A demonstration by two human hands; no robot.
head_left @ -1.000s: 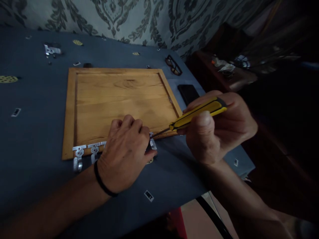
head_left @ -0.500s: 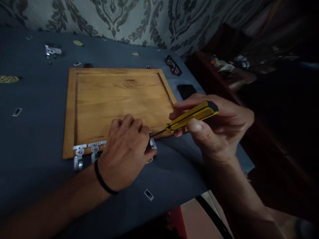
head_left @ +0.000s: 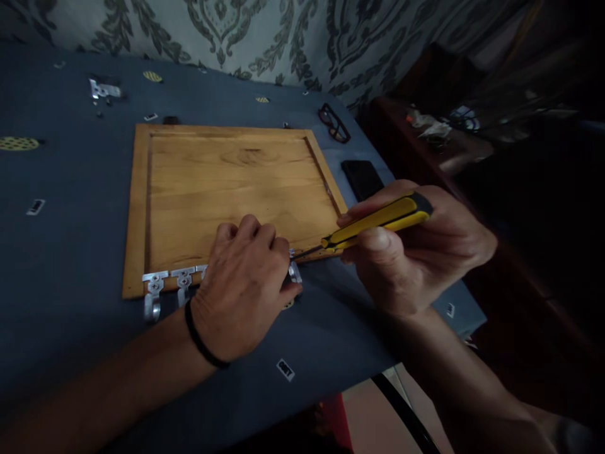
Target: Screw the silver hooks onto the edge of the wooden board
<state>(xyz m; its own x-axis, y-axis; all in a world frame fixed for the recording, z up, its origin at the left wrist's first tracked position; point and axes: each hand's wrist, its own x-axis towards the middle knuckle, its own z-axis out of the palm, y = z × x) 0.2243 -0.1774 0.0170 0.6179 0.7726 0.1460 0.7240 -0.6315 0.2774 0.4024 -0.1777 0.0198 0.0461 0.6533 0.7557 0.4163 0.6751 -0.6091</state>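
Observation:
A framed wooden panel lies flat on the blue cloth. Along its near edge sit several metal hinges, one at the left end and another beside it. My left hand, a black band at its wrist, is closed over the near edge, on a metal hinge that shows past its fingers. In my right hand is a yellow and black screwdriver, held between thumb and fingers. Its shaft slants down left to that hinge; the tip's exact contact is hard to see.
Beyond the panel lie eyeglasses and a black phone. A loose metal hinge with small parts rests at the far left. Patterned wallpaper rises behind the table. Dark furniture holding clutter stands to the right.
The whole view has shifted slightly. My right hand has turned a little with the screwdriver, whose tip stays at the same hinge. My left hand keeps its place on the panel edge.

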